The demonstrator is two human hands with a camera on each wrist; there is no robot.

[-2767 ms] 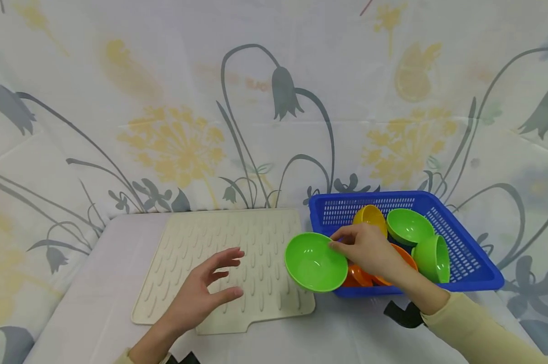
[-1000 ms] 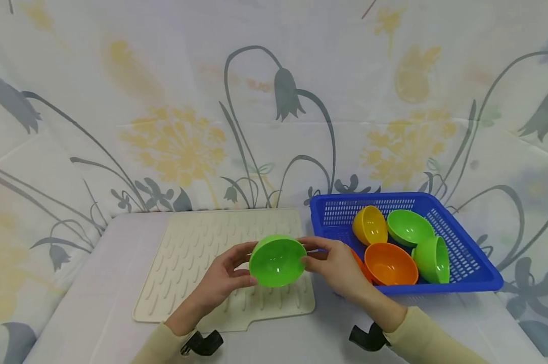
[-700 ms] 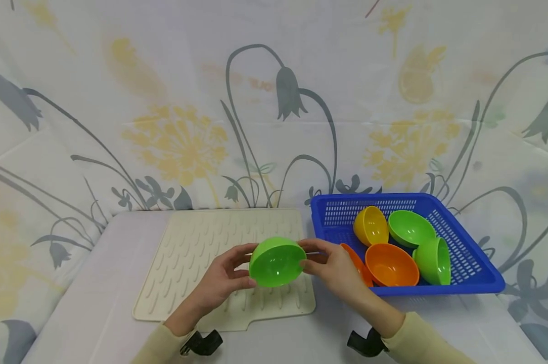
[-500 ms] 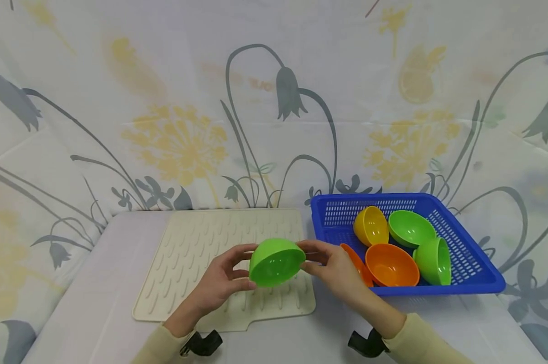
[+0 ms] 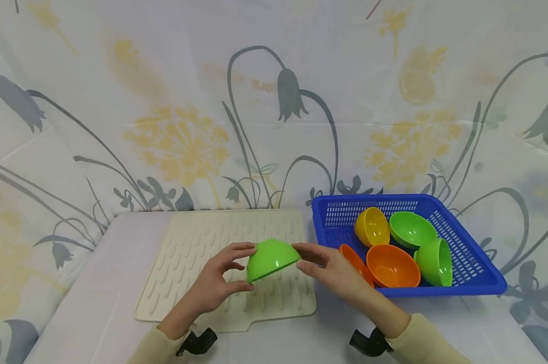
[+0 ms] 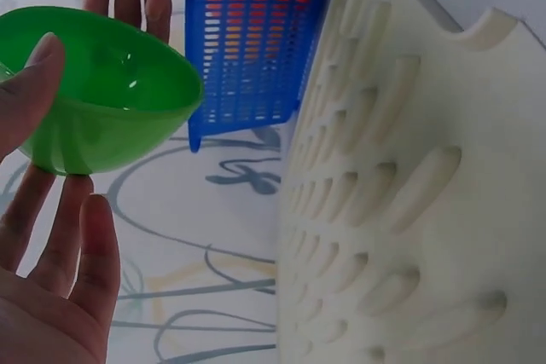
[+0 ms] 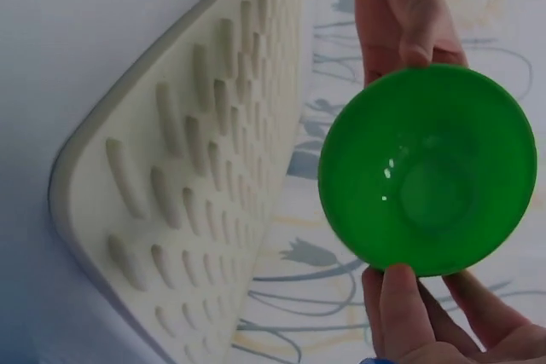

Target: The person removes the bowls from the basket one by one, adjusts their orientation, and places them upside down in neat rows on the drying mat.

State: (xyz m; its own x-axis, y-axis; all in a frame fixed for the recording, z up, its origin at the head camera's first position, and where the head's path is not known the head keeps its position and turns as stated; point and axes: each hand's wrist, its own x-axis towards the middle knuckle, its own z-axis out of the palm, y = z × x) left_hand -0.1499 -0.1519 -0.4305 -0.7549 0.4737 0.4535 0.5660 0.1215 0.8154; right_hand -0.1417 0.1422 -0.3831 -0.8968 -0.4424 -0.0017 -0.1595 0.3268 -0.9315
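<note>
A green bowl is held between both hands above the ridged cream mat, tipped so its opening faces down. My left hand grips its left side; in the left wrist view the thumb lies over the rim and the fingers support the outside of the bowl. My right hand pinches the opposite edge. The right wrist view looks into the bare inside of the bowl, with a thumb at the rim on each side.
To the right stands a blue perforated basket. It holds a yellow bowl, orange bowls and two more green bowls. A flower-printed cloth hangs behind the white-covered table.
The green bowl was lifted from the basket by the right hand and carried left over the mat. The left hand took hold too, and the bowl has turned from opening up to opening down.
</note>
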